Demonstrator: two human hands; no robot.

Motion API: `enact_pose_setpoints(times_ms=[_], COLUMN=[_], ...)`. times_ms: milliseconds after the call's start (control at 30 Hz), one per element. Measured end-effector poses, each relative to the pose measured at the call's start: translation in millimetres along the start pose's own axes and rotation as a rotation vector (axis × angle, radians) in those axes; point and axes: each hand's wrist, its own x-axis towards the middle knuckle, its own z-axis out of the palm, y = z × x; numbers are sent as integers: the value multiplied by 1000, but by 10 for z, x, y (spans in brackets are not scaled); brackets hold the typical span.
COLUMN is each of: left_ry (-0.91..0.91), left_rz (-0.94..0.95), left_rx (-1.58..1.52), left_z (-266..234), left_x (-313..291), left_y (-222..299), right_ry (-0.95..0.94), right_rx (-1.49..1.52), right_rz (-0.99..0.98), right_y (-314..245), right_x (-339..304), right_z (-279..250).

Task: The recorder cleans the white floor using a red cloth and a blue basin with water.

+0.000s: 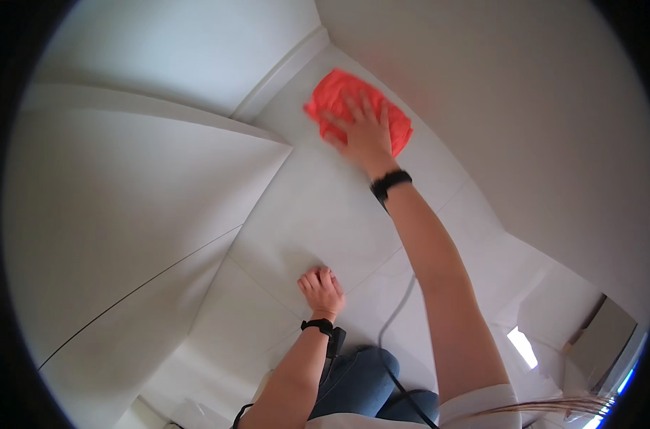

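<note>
A crumpled red-orange cloth [331, 89] lies on the pale tiled floor, close to the foot of the wall on the right. My right hand [364, 136], at the end of an outstretched arm, presses flat on it with fingers spread and slightly blurred. Nearer to me, my left hand [321, 287] rests on the floor in a loose fist, with nothing seen in it. Each wrist wears a black band. The underside of the cloth is hidden beneath my right palm.
A white cabinet [146, 186] stands along the left, its corner reaching toward the cloth. A plain wall or panel [510, 107] rises on the right. A cable [396, 311] runs from near my right forearm across my jeans-clad knees [360, 379].
</note>
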Motion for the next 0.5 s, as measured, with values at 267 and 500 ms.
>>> enact_pose_setpoints(times_ms=[267, 500], left_ry=[25, 16], left_rz=[7, 11], left_rx=[4, 15], left_z=[-43, -47], left_x=[18, 13], left_y=[-16, -9], right_ry=[-329, 22], right_rx=[219, 98], right_rz=[-356, 245], right_y=[-73, 1198], right_x=[-2157, -2200], right_z=[-319, -438])
